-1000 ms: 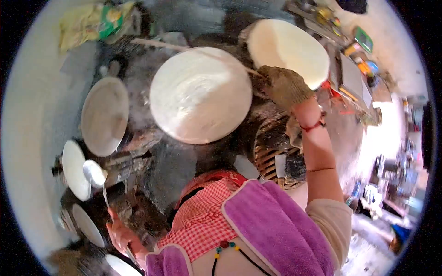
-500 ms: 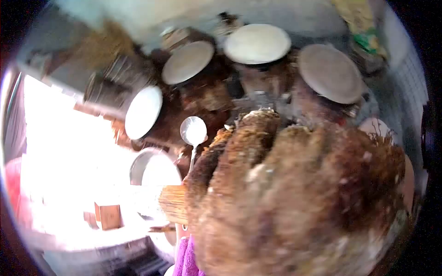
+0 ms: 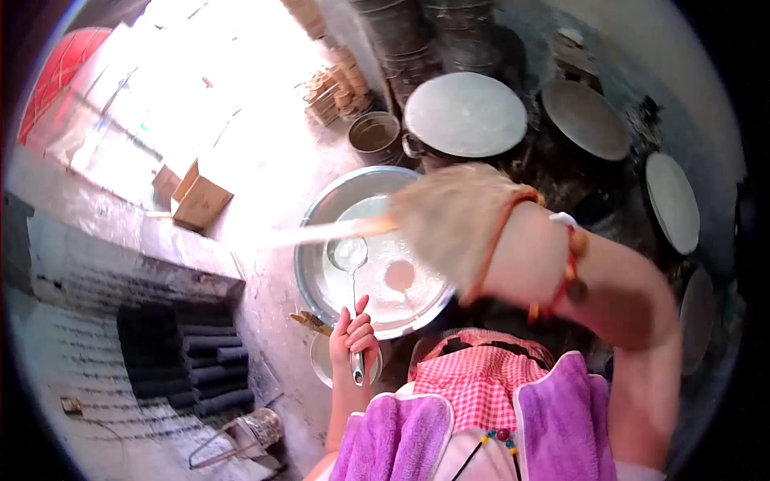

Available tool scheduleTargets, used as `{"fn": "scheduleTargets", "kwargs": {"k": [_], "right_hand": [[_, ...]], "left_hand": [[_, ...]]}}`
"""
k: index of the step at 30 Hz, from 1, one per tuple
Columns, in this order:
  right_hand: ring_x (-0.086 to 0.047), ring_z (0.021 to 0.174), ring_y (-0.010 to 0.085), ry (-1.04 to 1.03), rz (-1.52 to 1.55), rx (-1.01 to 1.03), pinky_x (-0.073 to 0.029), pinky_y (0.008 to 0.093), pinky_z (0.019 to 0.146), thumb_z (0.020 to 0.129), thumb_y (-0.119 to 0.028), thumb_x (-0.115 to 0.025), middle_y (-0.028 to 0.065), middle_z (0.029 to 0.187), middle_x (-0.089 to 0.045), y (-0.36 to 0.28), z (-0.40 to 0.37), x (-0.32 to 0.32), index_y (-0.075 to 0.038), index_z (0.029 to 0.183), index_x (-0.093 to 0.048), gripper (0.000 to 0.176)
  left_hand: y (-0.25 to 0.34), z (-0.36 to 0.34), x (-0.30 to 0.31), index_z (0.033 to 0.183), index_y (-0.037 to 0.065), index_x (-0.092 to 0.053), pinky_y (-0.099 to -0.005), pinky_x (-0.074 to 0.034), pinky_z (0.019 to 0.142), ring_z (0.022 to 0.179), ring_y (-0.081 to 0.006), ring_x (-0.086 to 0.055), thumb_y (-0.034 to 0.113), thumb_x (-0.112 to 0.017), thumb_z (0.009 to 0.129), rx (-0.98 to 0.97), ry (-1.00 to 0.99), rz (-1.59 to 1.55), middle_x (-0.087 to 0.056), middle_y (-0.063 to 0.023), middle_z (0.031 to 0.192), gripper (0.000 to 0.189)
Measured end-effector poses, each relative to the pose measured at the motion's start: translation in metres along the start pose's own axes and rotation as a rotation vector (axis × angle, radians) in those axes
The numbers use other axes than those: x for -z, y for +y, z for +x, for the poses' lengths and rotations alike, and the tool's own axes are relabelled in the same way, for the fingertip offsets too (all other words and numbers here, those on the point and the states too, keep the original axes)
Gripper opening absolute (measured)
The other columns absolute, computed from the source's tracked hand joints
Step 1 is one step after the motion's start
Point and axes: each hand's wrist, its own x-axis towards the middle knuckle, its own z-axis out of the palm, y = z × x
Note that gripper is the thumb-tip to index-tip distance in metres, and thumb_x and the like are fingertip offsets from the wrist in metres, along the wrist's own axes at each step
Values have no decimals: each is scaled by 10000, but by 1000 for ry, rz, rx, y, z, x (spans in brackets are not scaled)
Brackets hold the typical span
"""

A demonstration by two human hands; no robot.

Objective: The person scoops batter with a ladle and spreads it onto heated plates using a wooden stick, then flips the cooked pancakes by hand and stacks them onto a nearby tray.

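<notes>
My left hand (image 3: 358,335) is wrapped round the handle of a metal ladle (image 3: 353,255), whose bowl is over a wide metal basin (image 3: 309,276) of whitish liquid. A round brownish patch shows in the liquid. A thick, dirty brown cloth glove (image 3: 453,216) covers my right hand (image 3: 461,228), raised over the basin's right side. From the glove a pale wooden tool (image 3: 321,232) juts to the left; its far end is blurred and lost in glare. The gloved fingers cannot be made out singly. Below my left hand stands a small pail (image 3: 321,365).
Round flat plates, one pale (image 3: 465,115) and one darker (image 3: 585,120), stand on dark bases behind and to the right. A bucket (image 3: 374,132) is beyond the basin. On the left are a cardboard box (image 3: 200,196) and stacked dark cylinders (image 3: 216,365).
The view has swung round and down. The gloved right hand, which filled much of the picture, is now farther from the camera, over the basin. My left hand with the ladle is now plainly visible.
</notes>
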Motion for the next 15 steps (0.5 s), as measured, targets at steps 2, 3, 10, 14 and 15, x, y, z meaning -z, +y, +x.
{"fn": "scheduleTargets", "kwargs": {"k": [2,3,10,14,15], "right_hand": [[-646,829,337,-136,93,-282,-524,417,731,836,-185,-530,185,874,-649,55,-1,-104,-33,1093,-545,299],[-627,911,349,-321,161,-451,-507,431,796,843,-230,-546,207,987,-632,66,-10,-126,-24,1252,-472,463],[-550,601,78,-485,1415,-1145,-475,218,534,824,-72,-654,51,1050,-619,57,-116,-162,-84,1405,-367,648],[-553,631,75,-524,1563,-1332,-456,197,532,829,-65,-645,65,971,-626,71,-92,-179,-65,1394,-373,627],[-554,638,75,-530,1614,-1360,-447,184,535,833,-69,-642,67,933,-628,73,-88,-196,-64,1389,-379,615]], "left_hand": [[12,-3,8,1321,-77,-369,-232,-370,409,463,-83,-362,328,-339,1009,-87,3,-96,-360,-6,634,512],[18,-6,19,1325,-68,-372,-229,-366,406,461,-80,-354,335,-341,1008,-144,-21,-121,-362,-1,641,514],[-3,-42,19,1333,101,-425,-187,-257,329,386,-39,-286,340,-369,1004,-458,405,547,-367,31,605,410],[0,-4,41,1258,37,-461,-201,-279,332,378,-60,-332,237,-389,996,-313,754,1117,-422,12,593,337],[20,12,76,1192,17,-510,-245,-329,351,383,-104,-394,217,-404,983,-233,710,1306,-459,-33,593,308]]}}
